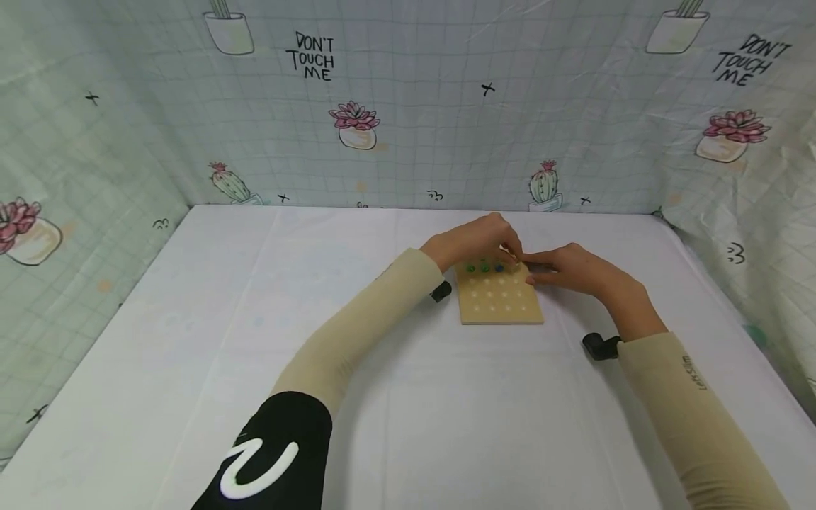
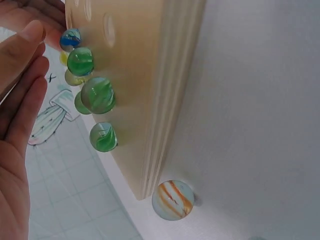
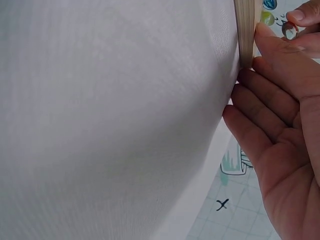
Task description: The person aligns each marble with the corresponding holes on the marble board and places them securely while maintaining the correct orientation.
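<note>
A square wooden board (image 1: 500, 301) with rows of round hollows lies on the table. My left hand (image 1: 478, 239) is over its far part and pinches a clear marble (image 3: 290, 30) with a reddish-brown streak between thumb and fingers. My right hand (image 1: 574, 269) holds the board's far right corner, thumb against the top face and fingertips at the edge. Green marbles (image 2: 98, 95) and a blue marble (image 2: 70, 39) sit on the board. In the right wrist view a yellow-green marble (image 3: 268, 18) is beside the pinched one.
A white marble with orange stripes (image 2: 173, 200) lies on the table beside the board's edge, in the left wrist view. The white table (image 1: 306, 319) meets a patterned cloth backdrop (image 1: 421, 106) at its far edge. Dark wrist cameras (image 1: 601, 346) sit by both cuffs.
</note>
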`<state>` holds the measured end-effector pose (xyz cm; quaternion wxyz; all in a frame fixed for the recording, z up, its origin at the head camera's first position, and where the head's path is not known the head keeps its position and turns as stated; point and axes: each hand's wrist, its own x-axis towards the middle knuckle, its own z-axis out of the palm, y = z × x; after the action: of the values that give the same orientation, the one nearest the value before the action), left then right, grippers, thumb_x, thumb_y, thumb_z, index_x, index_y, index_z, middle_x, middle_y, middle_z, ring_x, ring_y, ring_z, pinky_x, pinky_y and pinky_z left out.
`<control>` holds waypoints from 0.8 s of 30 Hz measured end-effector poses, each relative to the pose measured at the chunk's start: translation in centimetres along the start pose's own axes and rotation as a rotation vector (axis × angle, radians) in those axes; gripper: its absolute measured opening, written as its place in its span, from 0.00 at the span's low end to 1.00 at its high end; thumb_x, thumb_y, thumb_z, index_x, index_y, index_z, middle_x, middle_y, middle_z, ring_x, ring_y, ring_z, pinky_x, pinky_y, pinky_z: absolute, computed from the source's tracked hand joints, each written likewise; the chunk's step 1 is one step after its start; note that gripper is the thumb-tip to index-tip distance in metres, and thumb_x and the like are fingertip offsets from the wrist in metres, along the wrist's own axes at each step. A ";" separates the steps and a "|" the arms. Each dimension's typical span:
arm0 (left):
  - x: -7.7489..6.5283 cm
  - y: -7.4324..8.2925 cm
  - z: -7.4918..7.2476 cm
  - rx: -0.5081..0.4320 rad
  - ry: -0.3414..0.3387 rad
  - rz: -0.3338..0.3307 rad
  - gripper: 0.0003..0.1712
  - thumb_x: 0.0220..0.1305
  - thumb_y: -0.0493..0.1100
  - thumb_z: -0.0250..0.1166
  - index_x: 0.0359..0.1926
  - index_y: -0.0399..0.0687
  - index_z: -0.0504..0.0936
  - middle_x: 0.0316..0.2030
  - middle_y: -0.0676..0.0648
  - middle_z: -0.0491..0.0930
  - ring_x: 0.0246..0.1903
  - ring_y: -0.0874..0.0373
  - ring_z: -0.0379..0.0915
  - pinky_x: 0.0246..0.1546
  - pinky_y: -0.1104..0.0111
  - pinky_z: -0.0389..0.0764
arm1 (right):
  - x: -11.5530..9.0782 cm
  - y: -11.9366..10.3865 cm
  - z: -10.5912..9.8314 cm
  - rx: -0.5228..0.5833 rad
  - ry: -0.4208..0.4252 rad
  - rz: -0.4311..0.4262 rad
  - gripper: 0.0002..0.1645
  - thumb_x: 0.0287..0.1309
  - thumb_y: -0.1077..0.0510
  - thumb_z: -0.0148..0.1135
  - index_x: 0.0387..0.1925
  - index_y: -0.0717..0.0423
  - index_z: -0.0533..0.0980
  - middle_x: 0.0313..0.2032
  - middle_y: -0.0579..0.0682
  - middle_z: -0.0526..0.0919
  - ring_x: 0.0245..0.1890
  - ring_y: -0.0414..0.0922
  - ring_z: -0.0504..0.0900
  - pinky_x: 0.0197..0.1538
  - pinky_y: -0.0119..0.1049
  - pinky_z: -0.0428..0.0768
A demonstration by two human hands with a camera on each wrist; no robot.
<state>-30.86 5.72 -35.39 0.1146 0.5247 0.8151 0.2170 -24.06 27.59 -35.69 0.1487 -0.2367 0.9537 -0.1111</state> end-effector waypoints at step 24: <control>0.8 0.0 0.5 0.019 -0.050 -0.007 0.11 0.63 0.40 0.73 0.47 0.48 0.91 0.45 0.53 0.88 0.44 0.68 0.80 0.49 0.81 0.76 | 0.0 0.4 0.0 0.021 0.000 -0.007 0.36 0.70 0.42 0.62 0.71 0.56 0.70 0.64 0.64 0.76 0.62 0.63 0.76 0.61 0.62 0.74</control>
<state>-31.00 6.60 -35.76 0.1306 0.5282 0.8159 0.1956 -24.25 27.95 -35.82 0.1509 -0.2386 0.9516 -0.1217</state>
